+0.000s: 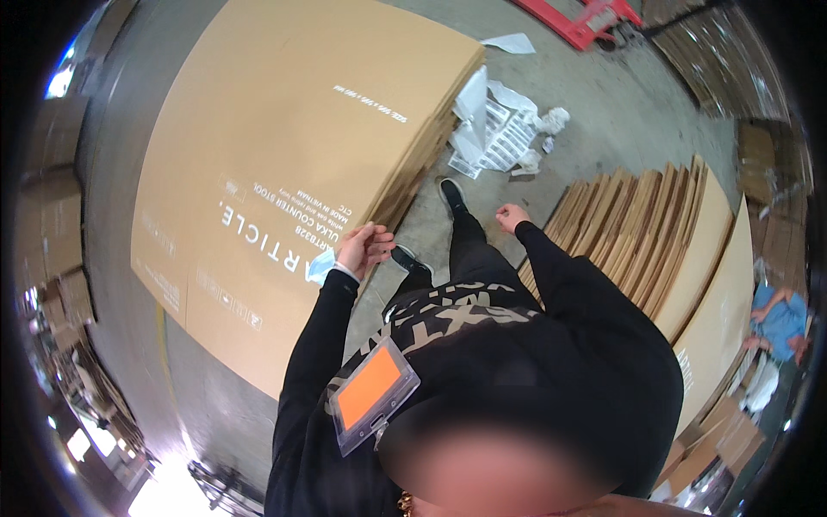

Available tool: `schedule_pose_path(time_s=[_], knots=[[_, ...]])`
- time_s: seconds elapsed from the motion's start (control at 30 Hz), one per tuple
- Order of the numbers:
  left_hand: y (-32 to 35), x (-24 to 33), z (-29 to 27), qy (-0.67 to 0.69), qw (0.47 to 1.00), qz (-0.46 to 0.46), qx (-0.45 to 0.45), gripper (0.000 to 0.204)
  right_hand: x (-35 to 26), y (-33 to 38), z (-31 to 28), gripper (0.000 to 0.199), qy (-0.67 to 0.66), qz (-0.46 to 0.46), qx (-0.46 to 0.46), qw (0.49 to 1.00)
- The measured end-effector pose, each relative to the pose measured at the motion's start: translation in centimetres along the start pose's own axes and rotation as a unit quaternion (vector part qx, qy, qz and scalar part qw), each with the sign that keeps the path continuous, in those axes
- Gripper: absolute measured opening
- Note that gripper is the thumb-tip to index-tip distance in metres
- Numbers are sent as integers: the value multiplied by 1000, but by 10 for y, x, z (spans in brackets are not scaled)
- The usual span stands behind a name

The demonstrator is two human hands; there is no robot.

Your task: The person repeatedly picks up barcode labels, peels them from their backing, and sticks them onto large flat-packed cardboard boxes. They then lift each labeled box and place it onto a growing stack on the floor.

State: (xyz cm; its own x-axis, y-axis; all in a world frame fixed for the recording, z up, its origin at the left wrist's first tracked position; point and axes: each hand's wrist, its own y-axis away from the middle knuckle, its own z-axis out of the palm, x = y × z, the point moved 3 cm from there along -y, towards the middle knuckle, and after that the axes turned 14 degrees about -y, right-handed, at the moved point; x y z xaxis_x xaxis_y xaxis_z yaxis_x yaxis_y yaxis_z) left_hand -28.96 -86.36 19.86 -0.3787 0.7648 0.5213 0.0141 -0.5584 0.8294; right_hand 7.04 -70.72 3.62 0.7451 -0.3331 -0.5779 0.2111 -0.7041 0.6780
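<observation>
My left hand [365,251] is at the right edge of a stack of large flat cardboard cartons [284,112], palm turned inward, fingers loosely bent and apart. Nothing shows in it. A pale blue piece of thin material [320,266] hangs by that wrist, over the carton's printed face. To the right, my right hand [511,217] hangs over the floor with its fingers curled in, and I see nothing in them. It is close to a row of folded cardboard sheets [616,228] standing on edge, apart from them.
Torn white paper and labels [508,138] lie on the concrete floor ahead, beyond my shoes [450,196]. A red pallet jack [594,21] stands at the far right. Wrapped cardboard [724,60] is stacked behind it. At the right rim is a person in blue [780,320].
</observation>
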Motion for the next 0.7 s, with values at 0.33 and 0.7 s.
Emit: schedule_pose_path(time_s=[0.33,0.7], knots=[[-224,31,149,-313,947,-54,-47,28,109,-22,18,22,-292,163,66,940],[-525,1,269,-130,958,-85,242,58,147,-209,-34,24,-496,78,28,864]])
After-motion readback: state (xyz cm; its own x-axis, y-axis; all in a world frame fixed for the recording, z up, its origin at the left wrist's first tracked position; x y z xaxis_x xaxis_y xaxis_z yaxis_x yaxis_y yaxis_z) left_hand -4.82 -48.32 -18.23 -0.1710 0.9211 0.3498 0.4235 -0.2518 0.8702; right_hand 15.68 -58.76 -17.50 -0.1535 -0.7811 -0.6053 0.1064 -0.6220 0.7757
